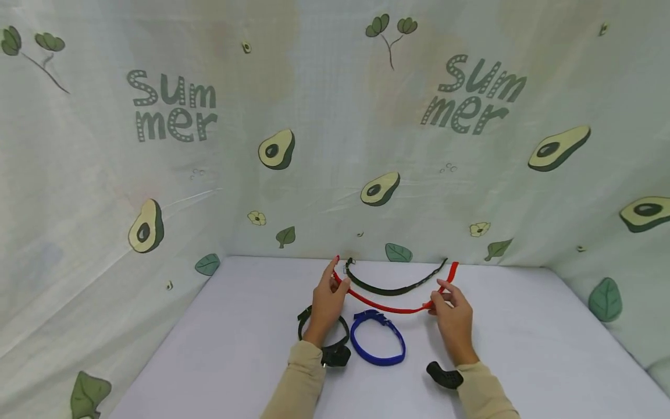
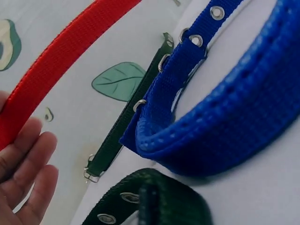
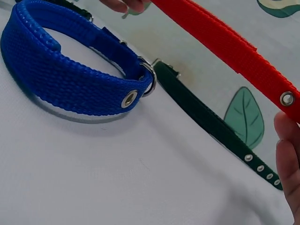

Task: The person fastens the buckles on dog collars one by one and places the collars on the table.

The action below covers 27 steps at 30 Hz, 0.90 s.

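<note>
A red collar [image 1: 389, 309] is stretched out between both hands and sags in the middle. My left hand [image 1: 327, 299] holds it near its left end, where the strap [image 2: 65, 58] runs across the fingers. Near the other end, my right hand [image 1: 454, 317] pinches the strap; a metal eyelet [image 3: 287, 99] shows just above those fingertips. Nearer to me, a blue collar [image 1: 378, 361] lies fastened in a loop. Behind the red one, a dark green collar [image 1: 389, 291] lies unfastened in a curve.
Another dark green collar [image 1: 342, 326], looped, lies partly hidden beneath my left forearm. The white table [image 1: 225, 349] ends at a hanging cloth [image 1: 324, 203] printed with avocados and leaves. Black devices [image 1: 445, 376] sit by both wrists.
</note>
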### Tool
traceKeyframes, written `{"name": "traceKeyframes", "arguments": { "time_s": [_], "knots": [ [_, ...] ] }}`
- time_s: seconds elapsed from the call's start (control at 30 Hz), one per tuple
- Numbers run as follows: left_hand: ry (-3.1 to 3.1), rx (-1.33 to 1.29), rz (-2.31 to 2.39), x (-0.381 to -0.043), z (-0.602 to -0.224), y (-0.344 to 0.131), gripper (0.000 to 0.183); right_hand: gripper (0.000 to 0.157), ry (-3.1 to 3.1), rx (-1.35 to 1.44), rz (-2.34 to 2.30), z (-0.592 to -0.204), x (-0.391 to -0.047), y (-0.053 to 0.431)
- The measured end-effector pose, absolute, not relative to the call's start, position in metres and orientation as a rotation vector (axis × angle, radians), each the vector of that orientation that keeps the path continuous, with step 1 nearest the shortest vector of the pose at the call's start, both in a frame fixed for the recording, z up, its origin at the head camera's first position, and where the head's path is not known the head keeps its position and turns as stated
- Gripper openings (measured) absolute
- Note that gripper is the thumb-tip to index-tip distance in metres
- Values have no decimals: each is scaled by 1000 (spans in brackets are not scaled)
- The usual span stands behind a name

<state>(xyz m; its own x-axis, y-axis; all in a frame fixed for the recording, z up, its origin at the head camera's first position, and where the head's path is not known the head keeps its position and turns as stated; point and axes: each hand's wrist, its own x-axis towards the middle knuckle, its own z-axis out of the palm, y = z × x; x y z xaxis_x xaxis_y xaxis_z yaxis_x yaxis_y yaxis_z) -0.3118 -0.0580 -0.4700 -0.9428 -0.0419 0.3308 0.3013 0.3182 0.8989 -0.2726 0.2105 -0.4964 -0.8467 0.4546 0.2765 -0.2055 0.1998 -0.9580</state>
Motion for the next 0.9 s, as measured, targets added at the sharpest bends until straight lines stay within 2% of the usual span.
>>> {"name": "traceKeyframes", "arguments": {
  "time_s": [0.13,0.23,0.3,0.57,0.9],
  "knots": [
    [-2259,-183,-1736,-309,-473,-58,71,56,-2004,-234,1691,-495,-272,209],
    [-2213,-152,-1827,-309,-473,-57,66,70,-2041,-230,1711,-494,-270,209],
    [-2191,-148,-1881,-308,-472,-55,59,73,-2057,-237,1726,-494,-268,210],
    [-2136,-144,-2001,-307,-475,-48,36,53,-2084,-257,1711,-498,-267,209],
    [-2014,-137,-2140,-309,-473,-51,27,39,-2132,-216,1582,-499,-273,200]
  ]
}}
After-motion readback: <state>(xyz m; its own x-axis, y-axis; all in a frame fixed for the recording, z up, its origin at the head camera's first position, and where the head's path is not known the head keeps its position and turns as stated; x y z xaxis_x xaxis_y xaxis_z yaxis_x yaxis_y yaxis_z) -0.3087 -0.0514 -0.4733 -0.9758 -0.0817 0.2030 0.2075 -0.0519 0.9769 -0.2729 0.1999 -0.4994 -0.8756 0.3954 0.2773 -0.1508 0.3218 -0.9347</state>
